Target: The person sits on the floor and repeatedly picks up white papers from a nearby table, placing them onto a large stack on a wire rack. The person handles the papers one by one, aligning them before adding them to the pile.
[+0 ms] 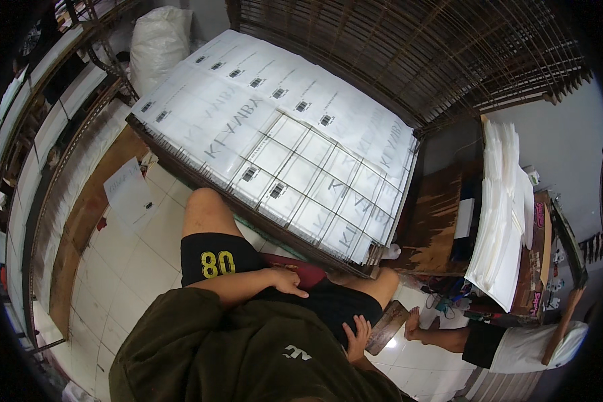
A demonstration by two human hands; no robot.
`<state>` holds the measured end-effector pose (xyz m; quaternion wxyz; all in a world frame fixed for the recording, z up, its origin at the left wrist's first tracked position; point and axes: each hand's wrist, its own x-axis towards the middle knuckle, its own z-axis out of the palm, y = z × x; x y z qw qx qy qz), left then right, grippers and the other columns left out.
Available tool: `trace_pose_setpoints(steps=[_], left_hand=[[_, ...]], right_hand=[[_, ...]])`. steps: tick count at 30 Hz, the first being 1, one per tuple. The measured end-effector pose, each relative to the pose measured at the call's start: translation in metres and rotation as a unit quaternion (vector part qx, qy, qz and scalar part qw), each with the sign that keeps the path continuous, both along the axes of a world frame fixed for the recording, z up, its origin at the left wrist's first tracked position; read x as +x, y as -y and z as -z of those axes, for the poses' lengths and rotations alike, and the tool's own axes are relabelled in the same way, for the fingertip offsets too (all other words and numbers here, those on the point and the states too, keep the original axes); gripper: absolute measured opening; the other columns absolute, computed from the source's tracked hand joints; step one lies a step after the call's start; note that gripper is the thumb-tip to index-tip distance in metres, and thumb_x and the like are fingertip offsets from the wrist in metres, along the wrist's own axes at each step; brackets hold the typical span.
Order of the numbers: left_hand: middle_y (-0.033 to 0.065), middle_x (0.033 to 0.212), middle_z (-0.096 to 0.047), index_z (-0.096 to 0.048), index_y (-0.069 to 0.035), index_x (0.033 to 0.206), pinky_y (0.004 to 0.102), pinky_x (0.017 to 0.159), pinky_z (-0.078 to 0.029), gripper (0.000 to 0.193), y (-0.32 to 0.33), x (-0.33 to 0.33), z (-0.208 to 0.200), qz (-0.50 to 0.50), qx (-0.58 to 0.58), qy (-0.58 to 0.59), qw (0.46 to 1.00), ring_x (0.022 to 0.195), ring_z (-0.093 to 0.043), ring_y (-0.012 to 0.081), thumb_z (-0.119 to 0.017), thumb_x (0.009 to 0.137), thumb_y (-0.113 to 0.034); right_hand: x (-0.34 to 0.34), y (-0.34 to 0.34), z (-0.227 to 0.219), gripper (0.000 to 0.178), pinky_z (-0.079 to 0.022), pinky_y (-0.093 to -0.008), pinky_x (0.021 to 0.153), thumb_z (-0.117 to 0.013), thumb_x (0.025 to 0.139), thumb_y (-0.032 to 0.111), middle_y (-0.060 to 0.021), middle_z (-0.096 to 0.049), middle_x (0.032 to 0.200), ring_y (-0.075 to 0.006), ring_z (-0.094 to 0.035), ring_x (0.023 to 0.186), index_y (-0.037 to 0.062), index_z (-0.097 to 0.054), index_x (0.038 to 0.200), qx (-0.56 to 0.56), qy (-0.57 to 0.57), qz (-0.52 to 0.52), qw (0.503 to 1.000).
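Note:
My left hand (288, 281) rests on my lap over black shorts, its fingers stretched out and holding nothing. On my right thigh lies my right hand (357, 335), fingers spread, also holding nothing. In front of my knees stands a low rack (308, 151) with a wire grid. Large white printed sheets (248, 77) with small black barcodes cover its left and far parts. Through the bare part of the grid, more white printed sheets show underneath. Neither hand touches the rack or the sheets.
Raised wire rack layers (409, 47) tilt up behind the sheets. A white sack (159, 47) stands at the far left, near metal shelving (80, 127). One loose sheet (128, 191) lies on the tiled floor. At right are a tall stack of white sheets (499, 221) and another person (509, 345).

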<state>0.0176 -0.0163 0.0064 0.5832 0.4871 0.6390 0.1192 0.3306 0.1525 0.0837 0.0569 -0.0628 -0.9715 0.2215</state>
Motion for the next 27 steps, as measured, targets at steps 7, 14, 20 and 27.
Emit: trace_pose_setpoints(steps=[7, 14, 20, 27], left_hand=[[0.0148, 0.092, -0.065, -0.066, -0.004, 0.087, 0.0385, 0.089, -0.043, 0.079, -0.002, -0.003, -0.003, 0.016, 0.01, -0.035, 0.999, 0.096, -0.06, 0.0272, -0.042, 0.076, -0.078], [0.0151, 0.091, -0.064, -0.065, -0.004, 0.085, 0.0406, 0.089, -0.04, 0.078, 0.003, -0.003, -0.017, -0.015, 0.021, -0.027, 0.999, 0.099, -0.057, 0.0291, -0.043, 0.076, -0.078], [0.0169, 0.091, -0.064, -0.063, -0.004, 0.083, 0.0453, 0.102, -0.032, 0.078, 0.003, 0.0, -0.011, -0.025, 0.022, -0.029, 0.999, 0.108, -0.053, 0.033, -0.042, 0.076, -0.079], [0.0154, 0.1, -0.063, -0.065, -0.005, 0.088, 0.0424, 0.099, -0.036, 0.078, 0.002, 0.0, 0.003, 0.008, 0.018, -0.033, 0.999, 0.114, -0.051, 0.031, -0.044, 0.075, -0.079]], right_hand=[[-0.01, -0.007, 0.01, 0.059, -0.021, -0.0584, 0.101, -0.048, 0.079, 0.056, -0.0199, -0.042, 0.132, -0.04, -0.036, 0.125, 0.0149, -0.058, 0.12, 0.001, -0.045, -0.017, 0.999], [-0.01, -0.006, 0.011, 0.059, -0.021, -0.0577, 0.101, -0.047, 0.079, 0.059, -0.0195, -0.044, 0.13, -0.0387, -0.037, 0.124, 0.017, -0.058, 0.119, -0.001, -0.051, -0.006, 0.999], [-0.009, -0.008, 0.012, 0.059, -0.021, -0.0575, 0.102, -0.046, 0.08, 0.06, -0.0198, -0.044, 0.129, -0.0388, -0.038, 0.123, 0.0162, -0.059, 0.118, -0.006, -0.048, 0.005, 0.999], [-0.012, -0.009, 0.009, 0.06, -0.021, -0.0567, 0.102, -0.047, 0.078, 0.06, -0.0183, -0.045, 0.129, -0.0376, -0.038, 0.124, 0.017, -0.06, 0.117, -0.004, -0.043, -0.002, 0.999]])
